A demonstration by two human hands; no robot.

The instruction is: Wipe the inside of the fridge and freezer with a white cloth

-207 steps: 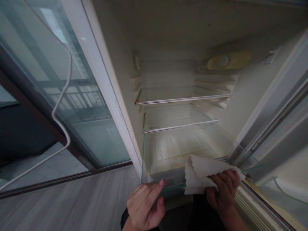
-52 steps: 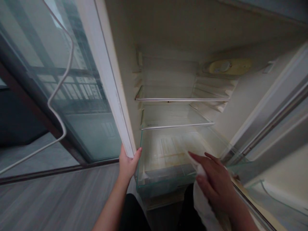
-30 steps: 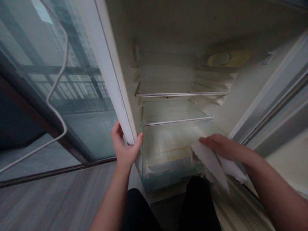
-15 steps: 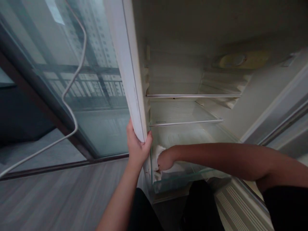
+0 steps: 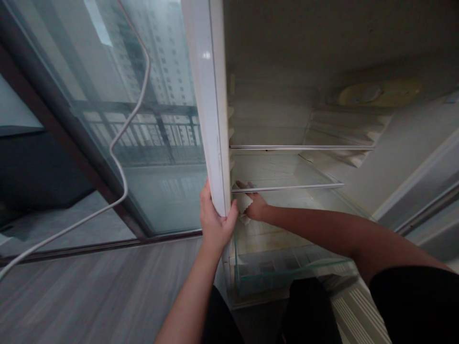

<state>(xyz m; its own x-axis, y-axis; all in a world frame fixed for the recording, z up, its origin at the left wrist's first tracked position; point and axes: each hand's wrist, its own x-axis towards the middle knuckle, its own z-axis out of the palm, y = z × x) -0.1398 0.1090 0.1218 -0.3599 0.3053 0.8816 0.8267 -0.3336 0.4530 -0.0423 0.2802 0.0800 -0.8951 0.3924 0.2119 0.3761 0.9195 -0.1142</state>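
My left hand [image 5: 217, 222] grips the white side edge [image 5: 214, 119] of an open refrigerator, thumb on the inner side and fingers round the outside. Inside the refrigerator, my right hand [image 5: 256, 206] holds a crumpled white cloth [image 5: 245, 204] against the left inner wall. Its fingertips reach under the glass shelf [image 5: 287, 187] and show partly through it. Another glass shelf [image 5: 301, 147] is above. Below my right hand lies a clear drawer [image 5: 287, 274] at the bottom.
A white cable [image 5: 122, 134] hangs at the left in front of a glass sliding door [image 5: 165, 191]. Grey wood-look floor [image 5: 107, 291] spreads below. A yellowed control housing [image 5: 380, 93] is on the right inner wall. A striped cream panel [image 5: 358, 310] lies low at the right, by my legs.
My right hand has moved up the left inner wall with the cloth, from the bottom area to the lower shelf. My left hand keeps its grip. The whole view has shifted slightly.
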